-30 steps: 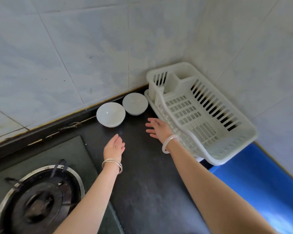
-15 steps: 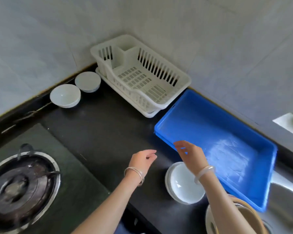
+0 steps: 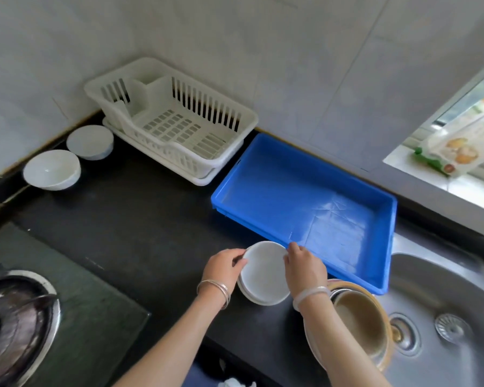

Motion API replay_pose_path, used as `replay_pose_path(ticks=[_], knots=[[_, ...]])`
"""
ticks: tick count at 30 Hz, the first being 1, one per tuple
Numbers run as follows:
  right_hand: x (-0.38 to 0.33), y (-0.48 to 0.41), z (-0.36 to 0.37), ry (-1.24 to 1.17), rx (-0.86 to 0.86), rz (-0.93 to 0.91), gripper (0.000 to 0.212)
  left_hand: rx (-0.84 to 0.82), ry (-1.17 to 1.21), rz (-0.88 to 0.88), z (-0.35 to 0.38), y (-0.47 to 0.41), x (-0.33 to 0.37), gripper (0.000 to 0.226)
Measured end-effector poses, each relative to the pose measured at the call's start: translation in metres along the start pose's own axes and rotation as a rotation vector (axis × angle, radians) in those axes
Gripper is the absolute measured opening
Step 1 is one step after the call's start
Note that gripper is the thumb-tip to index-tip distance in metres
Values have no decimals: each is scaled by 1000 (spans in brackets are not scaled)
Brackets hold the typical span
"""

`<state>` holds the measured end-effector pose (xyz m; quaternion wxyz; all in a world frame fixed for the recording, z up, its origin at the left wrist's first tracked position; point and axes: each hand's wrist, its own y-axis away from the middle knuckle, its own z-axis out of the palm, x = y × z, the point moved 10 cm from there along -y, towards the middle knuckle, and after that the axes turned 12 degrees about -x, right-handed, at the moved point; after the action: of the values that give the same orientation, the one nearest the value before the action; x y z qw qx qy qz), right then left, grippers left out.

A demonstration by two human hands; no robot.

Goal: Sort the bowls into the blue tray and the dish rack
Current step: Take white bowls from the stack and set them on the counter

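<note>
Bowls come first: a white stack (image 3: 264, 275) sits on the counter (image 3: 137, 219) at six o'clock in your view, just off the seven o'clock corner of the blue tray (image 3: 387, 247). Your left hand (image 3: 224, 268) grips the top bowl's rim at nine o'clock, and your right hand (image 3: 305, 268) pinches it at three o'clock.

Lift straight up so only the top bowl comes away. At least one more seems to lie under it and may cling. Keep it level, clear the tray wall, and set it down rather than drop it.

The tray holds nothing, and neither does the dish rack (image 3: 246, 115), just beside it at eleven o'clock. A nearer white bowl (image 3: 52, 169) and a farther white bowl (image 3: 90, 141) stand at the rack's eight o'clock. A brown bowl (image 3: 358, 319) sits at your right wrist's five o'clock, beside the sink (image 3: 458, 289).
</note>
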<state>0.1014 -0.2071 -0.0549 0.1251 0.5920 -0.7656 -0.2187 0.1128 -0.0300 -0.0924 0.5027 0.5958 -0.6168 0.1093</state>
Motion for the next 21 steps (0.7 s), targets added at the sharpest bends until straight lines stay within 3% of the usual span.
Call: replay_pose_path(ticks=[7,9,14,21], knots=[[12,8,-13,-96,45,10,6,21,71,-14,-1,7,-8,27],[21,11,-23,-158,82,20,13,12,73,-34,0,7,-9,28],[44,21,-46,-270,146,59,11,28,-22,-108,2,2,-1,27],[62,33,-48,-321,163,120,7,102,-186,-174,-4,0,15,8]])
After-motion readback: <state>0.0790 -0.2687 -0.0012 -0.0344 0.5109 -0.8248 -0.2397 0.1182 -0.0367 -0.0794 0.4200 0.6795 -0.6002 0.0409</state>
